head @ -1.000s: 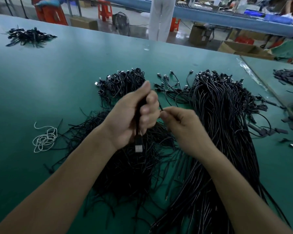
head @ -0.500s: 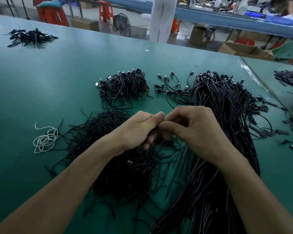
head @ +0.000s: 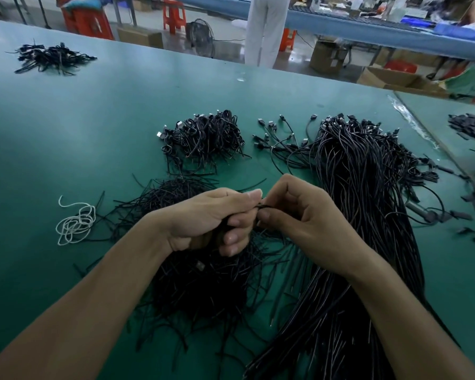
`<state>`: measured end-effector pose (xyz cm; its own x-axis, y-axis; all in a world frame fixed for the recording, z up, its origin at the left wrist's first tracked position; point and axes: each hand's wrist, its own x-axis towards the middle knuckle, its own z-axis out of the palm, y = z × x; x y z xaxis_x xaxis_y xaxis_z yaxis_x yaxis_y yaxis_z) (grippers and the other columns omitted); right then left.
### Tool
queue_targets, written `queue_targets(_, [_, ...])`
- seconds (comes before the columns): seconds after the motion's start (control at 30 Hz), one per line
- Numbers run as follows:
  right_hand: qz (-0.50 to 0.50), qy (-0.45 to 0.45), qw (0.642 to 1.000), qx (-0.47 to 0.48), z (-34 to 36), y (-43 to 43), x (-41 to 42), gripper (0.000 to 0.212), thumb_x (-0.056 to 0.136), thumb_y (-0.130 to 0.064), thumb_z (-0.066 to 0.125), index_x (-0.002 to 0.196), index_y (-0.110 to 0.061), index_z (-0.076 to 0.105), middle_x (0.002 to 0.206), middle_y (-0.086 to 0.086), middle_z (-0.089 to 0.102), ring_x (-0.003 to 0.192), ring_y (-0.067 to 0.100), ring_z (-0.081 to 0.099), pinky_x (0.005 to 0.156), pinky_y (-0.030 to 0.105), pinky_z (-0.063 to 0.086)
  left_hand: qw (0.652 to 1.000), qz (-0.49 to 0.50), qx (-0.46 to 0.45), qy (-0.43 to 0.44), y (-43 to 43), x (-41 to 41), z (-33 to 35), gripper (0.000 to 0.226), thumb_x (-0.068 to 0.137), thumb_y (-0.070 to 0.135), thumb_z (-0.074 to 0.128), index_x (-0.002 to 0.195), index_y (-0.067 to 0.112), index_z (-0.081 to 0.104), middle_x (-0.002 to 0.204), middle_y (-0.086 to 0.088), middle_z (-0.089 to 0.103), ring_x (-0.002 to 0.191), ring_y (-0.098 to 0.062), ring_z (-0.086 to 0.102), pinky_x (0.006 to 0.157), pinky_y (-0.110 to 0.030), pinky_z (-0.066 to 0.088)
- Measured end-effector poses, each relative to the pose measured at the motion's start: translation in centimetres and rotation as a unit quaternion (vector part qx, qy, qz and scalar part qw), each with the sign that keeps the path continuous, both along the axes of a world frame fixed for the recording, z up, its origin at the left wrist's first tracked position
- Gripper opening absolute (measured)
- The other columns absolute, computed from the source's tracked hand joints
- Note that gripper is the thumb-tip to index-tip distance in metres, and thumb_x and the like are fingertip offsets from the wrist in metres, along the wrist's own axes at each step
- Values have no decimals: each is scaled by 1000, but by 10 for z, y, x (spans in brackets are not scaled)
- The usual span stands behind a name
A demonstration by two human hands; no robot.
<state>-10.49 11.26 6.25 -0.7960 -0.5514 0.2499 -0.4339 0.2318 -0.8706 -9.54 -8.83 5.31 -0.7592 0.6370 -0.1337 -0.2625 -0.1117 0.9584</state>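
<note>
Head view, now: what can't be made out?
1. Head view: black bundle in the left hand's grip, mostly hidden by curled fingers.
2. Head view: black strand pinched by the right hand, cable or tie, too thin.
3. Head view: long cable bundle, near end cut by bottom edge.

The green table (head: 66,127) bears a tangle of white string (head: 76,223) on its left part. Near the table's middle sits a heap of coiled black cables (head: 203,138); toward its right side lies a long bundle (head: 368,187) of straight ones. A small dark heap (head: 50,57) rests at the table's far left. Beyond the table's far edge stand a fan (head: 200,37), red stools (head: 173,13), cardboard boxes (head: 327,57) and a person (head: 266,28) in white trousers.
</note>
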Motion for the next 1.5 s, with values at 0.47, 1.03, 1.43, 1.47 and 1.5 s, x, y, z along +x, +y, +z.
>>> queue_targets(0.47, [-102,160,978,90,8,-1,-19,15,89,-22,69,82,-24,56,84,-8,70,81,17,66,69,47,52,935,328,-36,129,38,-2,-14,57,104,31,48,48,20,49,57,-19,55,50,-12,55,49,-18,42])
queue_targets(1.03, [-132,-57,985,98,-15,5,-47,38,95,-57,49,96,-26,72,80,-2,74,71,12,69,58,19,48,940,321,-79,-81,22,-21,-33,53,103,52,40,75,13,61,46,5,36,34,-7,22,31,-15,16])
queue_targets(1.43, [-124,123,884,434,-62,8,-42,16,97,-30,61,109,-23,66,109,-3,60,106,20,55,87,30,42,933,346,-38,-93,17,-26,-27,67,103,59,22,49,22,37,46,7,27,35,-7,17,31,-16,15])
queue_targets(1.47, [-124,132,883,433,-60,7,-41,14,96,-30,61,106,-22,68,106,-4,61,103,20,57,85,29,43,932,349,-49,-89,19,-26,-26,66,103,56,27,48,23,40,46,8,28,35,-7,18,31,-16,15])
queue_targets(1.5, [-123,144,882,431,-58,7,-41,14,96,-31,62,104,-22,68,105,-4,62,102,19,57,84,29,42,930,353,-62,-84,20,-27,-26,65,102,54,32,47,24,44,46,8,31,35,-7,19,32,-16,15])
